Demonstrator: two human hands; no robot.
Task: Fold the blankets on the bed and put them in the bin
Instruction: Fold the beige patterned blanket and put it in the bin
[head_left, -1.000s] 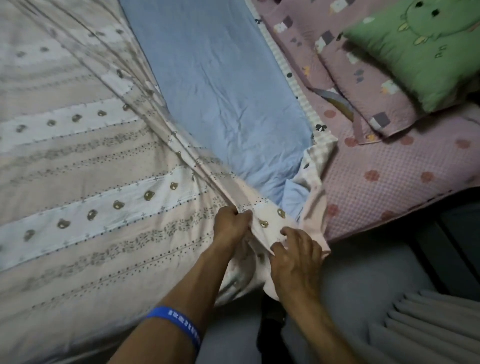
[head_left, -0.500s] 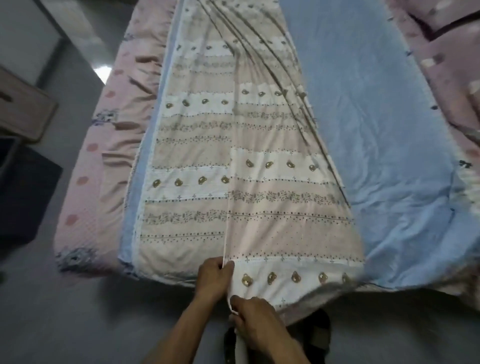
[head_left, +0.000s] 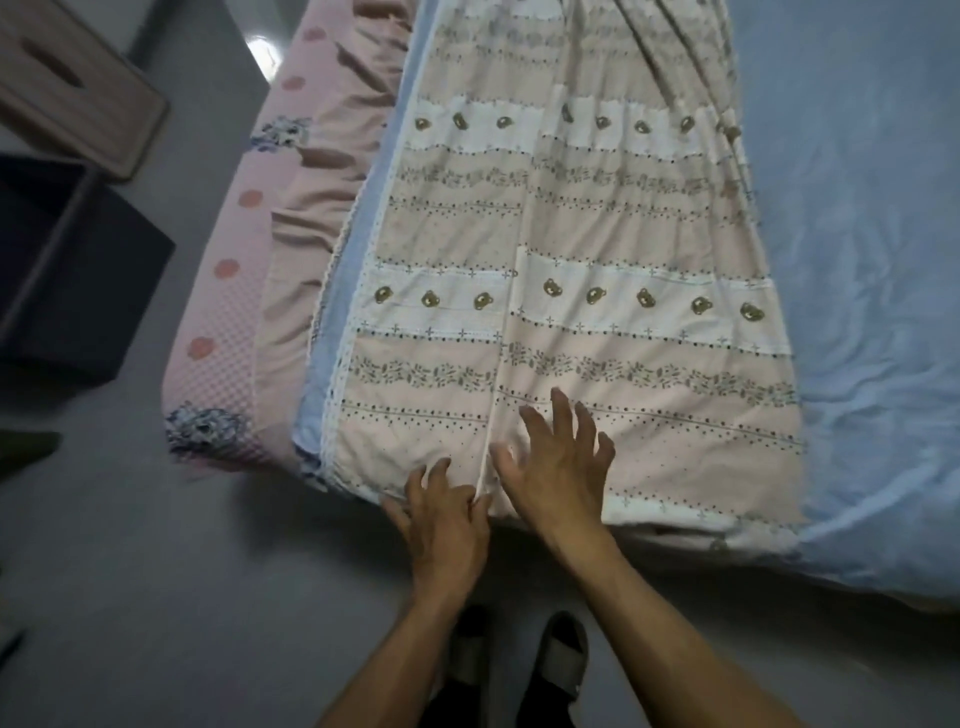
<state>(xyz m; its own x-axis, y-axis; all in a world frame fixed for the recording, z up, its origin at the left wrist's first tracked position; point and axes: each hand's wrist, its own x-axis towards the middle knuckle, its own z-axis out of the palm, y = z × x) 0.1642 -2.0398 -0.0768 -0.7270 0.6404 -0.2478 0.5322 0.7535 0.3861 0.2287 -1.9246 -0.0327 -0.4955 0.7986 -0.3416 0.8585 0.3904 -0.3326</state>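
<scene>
the blanket (head_left: 571, 312), patterned in pink and cream stripes with small bears, is lying on the bed (head_left: 223, 332) with its blue underside (head_left: 857, 260) showing to the right, and one flap is lying folded over toward the left so that its edge is running down the middle to the near end. the left hand (head_left: 441, 514) is resting at the near edge of the blanket, just left of that folded edge, fingers loosely bent and touching the cloth; whether it is pinching the hem is hard to tell. the right hand (head_left: 556, 467) is lying flat and wide on the folded flap, fingers spread, holding nothing. judging by this, the first lengthwise fold is being laid and smoothed, so the task is looking early: the blanket is not yet a compact bundle. the next move is probably calling for taking the blue side at the right and bringing it across to match, keeping the near corners lined up so the fold is not skewing.

at the far left on the floor (head_left: 156, 597) a dark open bin (head_left: 62, 270) is standing well apart from the blanket; its inside is too dark to say what it is holding. beyond it a wooden lid or board (head_left: 78, 88) is lying.
</scene>
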